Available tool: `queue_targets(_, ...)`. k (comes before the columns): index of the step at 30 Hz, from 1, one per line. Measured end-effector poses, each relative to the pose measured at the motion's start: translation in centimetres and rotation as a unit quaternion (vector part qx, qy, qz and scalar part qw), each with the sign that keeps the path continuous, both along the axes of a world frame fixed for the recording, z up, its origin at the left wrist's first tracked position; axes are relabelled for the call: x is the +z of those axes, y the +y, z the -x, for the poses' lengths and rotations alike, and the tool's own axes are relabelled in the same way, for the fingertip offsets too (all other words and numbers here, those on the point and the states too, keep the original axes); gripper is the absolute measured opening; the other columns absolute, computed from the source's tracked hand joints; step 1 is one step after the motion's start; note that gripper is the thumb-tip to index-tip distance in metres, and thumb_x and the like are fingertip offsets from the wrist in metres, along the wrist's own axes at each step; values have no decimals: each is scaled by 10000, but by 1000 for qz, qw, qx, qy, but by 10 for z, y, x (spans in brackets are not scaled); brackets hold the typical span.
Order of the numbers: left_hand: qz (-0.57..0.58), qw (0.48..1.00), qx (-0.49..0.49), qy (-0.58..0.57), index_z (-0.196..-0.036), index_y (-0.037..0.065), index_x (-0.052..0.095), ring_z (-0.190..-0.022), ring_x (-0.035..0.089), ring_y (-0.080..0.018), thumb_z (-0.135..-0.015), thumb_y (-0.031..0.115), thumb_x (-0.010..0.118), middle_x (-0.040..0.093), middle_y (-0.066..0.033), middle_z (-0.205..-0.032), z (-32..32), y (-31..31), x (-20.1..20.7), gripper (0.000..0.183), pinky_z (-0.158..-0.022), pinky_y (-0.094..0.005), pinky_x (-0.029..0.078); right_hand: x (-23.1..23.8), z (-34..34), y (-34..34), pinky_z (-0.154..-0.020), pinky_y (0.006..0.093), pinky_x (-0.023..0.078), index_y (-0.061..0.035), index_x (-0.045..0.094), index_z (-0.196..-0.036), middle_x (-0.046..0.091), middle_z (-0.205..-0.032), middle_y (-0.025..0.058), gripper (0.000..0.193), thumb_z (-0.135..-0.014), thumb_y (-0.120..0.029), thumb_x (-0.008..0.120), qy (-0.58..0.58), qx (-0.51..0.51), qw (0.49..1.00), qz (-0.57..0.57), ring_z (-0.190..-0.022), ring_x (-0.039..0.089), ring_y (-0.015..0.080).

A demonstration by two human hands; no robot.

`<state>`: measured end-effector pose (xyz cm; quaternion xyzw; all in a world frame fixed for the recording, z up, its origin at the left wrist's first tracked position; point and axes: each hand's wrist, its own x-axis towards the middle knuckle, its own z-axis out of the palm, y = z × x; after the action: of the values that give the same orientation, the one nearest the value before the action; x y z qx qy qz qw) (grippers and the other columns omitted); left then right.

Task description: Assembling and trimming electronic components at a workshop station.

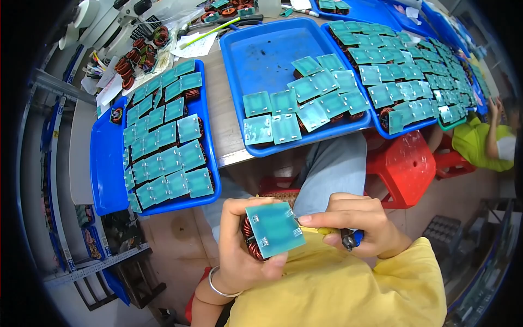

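Observation:
My left hand [233, 267] is closed around a copper-wound coil [255, 249] with a square green circuit board [275, 229] on it, the board's face turned up. Small silvery solder spots sit near the board's left and right edges. My right hand [362, 215] grips a slim hand tool [328, 231], yellow towards the front, with a black and blue part below the fingers. Its thin tip reaches the board's right edge; whether it touches is too small to tell. The fingers hide much of the tool, so its exact kind is unclear.
Ahead on the table [220, 98], a left blue tray [218, 188], a middle blue tray [239, 49] and a right blue tray [403, 131] hold board-topped coils. Loose coils [125, 66] lie far left. A red stool [406, 169] and another person [485, 136] are at right.

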<state>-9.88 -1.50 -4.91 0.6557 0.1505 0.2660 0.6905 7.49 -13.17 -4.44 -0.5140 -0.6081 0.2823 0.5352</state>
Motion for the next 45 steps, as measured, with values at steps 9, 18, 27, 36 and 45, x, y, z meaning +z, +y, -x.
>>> queue_targets(9,-77,997,5,27,-1150,23,414,-1025,513,-190,-597,52,758,509,-115,-1090,24,7,15,652,-888,-326,416,-10,-1,2,-570,233,400,42,576,-1110,572,-821,74,378,-753,-65,640,226,-350,906,-75,-641,495,106)
queue_targets(18,-283,844,443,110,-1140,-15,476,-876,594,-217,-669,96,767,574,-112,-1024,104,251,29,564,-775,-326,480,-54,1,-12,-568,199,372,1,577,-1137,500,-737,14,356,-784,-36,589,147,-240,944,172,-635,477,82)
queue_targets(27,-419,700,406,412,-1046,26,560,-920,595,-318,-580,40,783,613,-168,-986,171,436,-50,517,-828,-378,472,-74,13,3,-548,196,369,-17,601,-1119,482,-666,-13,368,-755,17,556,123,-248,926,258,-605,480,55)
queue_targets(36,-521,654,321,445,-1207,123,512,-1180,398,-364,-605,-54,631,432,-129,-1305,127,453,-68,639,-1006,-422,337,-86,22,13,-560,195,370,-20,586,-1140,481,-666,-18,374,-767,3,562,179,-257,906,284,-607,470,52)
queue_targets(45,-708,556,107,423,-1148,126,539,-1089,470,-272,-556,43,752,563,-46,-1114,100,419,-34,635,-986,-422,323,-100,21,9,-568,197,376,-39,592,-1138,499,-676,-19,365,-775,-6,564,167,-253,906,294,-613,475,52)
